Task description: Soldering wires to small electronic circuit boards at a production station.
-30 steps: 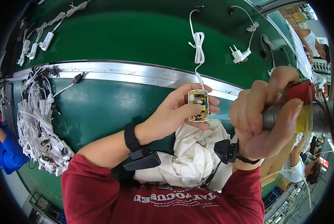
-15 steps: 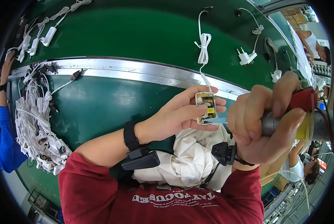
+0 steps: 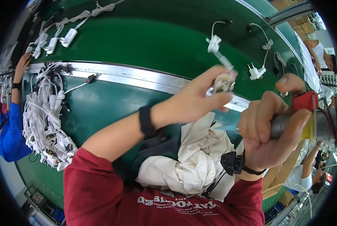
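Observation:
My left hand (image 3: pixel 200 96) is closed on a small power adapter (image 3: pixel 223 83) whose housing shows inner parts; motion smears it. A white cord (image 3: pixel 213 44), tied in a bundle, runs from the adapter onto the green belt beyond. In my right fist (image 3: pixel 268 126) is a grey cylindrical dispensing tool (image 3: pixel 325 123) with a red block on top and a yellow section. Its pale blue tapered nozzle (image 3: pixel 228 128) points left, below the adapter and apart from it.
A heap of white corded adapters (image 3: pixel 44 116) lies at the left. Beyond a metal rail (image 3: pixel 127 75), the green belt (image 3: pixel 138 41) carries several adapters, including a white plug (image 3: pixel 256 72) at right. A co-worker's hand (image 3: pixel 22 64) reaches in at far left. White cloth (image 3: pixel 193 162) covers my lap.
My left hand has lifted the adapter away from the nozzle, up and to the right, turning it. The bundled cord has bunched up. My right hand still grips the tool, slightly farther right.

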Motion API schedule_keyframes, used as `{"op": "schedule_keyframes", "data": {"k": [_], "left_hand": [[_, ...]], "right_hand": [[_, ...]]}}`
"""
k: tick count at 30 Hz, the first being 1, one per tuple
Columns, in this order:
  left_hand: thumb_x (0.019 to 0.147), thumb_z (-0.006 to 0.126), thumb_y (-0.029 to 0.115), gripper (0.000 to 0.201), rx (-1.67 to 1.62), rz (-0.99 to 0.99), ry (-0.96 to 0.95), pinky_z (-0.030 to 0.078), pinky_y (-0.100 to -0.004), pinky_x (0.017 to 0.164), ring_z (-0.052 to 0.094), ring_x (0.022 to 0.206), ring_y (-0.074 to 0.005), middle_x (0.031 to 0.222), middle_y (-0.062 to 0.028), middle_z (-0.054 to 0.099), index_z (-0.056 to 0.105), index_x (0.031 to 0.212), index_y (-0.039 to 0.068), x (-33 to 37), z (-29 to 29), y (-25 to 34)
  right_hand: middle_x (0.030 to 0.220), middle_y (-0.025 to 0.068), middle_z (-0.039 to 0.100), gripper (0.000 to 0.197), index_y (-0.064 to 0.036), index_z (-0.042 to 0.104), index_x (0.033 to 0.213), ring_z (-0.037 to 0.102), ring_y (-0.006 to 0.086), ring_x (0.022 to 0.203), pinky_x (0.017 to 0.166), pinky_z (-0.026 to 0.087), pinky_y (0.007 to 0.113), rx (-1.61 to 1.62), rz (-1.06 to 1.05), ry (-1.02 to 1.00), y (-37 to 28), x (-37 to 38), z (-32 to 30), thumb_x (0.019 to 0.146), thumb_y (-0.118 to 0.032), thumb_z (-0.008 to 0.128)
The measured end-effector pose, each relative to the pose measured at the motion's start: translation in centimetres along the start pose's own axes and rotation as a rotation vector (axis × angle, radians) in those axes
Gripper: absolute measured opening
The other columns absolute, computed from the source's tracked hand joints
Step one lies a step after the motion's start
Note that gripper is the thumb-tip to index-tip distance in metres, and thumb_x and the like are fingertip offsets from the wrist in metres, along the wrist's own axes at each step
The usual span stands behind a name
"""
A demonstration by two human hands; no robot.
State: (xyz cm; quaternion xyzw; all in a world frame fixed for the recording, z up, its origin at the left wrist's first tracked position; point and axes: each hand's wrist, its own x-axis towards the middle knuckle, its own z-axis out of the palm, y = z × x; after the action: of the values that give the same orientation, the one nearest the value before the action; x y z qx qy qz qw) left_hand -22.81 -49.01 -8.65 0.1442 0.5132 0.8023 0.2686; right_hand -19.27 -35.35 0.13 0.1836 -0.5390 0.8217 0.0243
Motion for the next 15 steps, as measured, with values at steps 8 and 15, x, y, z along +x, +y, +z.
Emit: {"op": "schedule_keyframes", "data": {"k": [8, 15], "left_hand": [[0.073, 0.067, 0.022, 0.045, 1.650, 0.120, 0.255, 0.051, -0.0365, 0.072, 0.061, 0.088, -0.0315, 0.096, -0.0165, 0.059, 0.051, 0.110, 0.000, 5.9, -2.5, 2.5], [0.074, 0.065, 0.026, 0.031, 2.202, -0.145, 0.846, 0.052, -0.0419, 0.068, 0.062, 0.083, -0.0329, 0.087, -0.0153, 0.064, 0.057, 0.094, 0.003, -0.9, -13.9, 13.1]], "right_hand": [[0.049, -0.0028, 0.031, 0.041, -0.0030, 0.036, 0.107, 0.026, 0.0048, 0.035, 0.034, 0.020, 0.020, -0.023, 0.050, 0.011, 0.9, -0.1, 0.0, 0.096, -0.043, 0.038], [0.048, -0.0021, 0.031, 0.039, -0.0023, 0.038, 0.105, 0.025, 0.0046, 0.035, 0.033, 0.020, 0.020, -0.084, 0.043, 0.029, 1.1, 0.4, -0.4, 0.095, -0.040, 0.041]]}}
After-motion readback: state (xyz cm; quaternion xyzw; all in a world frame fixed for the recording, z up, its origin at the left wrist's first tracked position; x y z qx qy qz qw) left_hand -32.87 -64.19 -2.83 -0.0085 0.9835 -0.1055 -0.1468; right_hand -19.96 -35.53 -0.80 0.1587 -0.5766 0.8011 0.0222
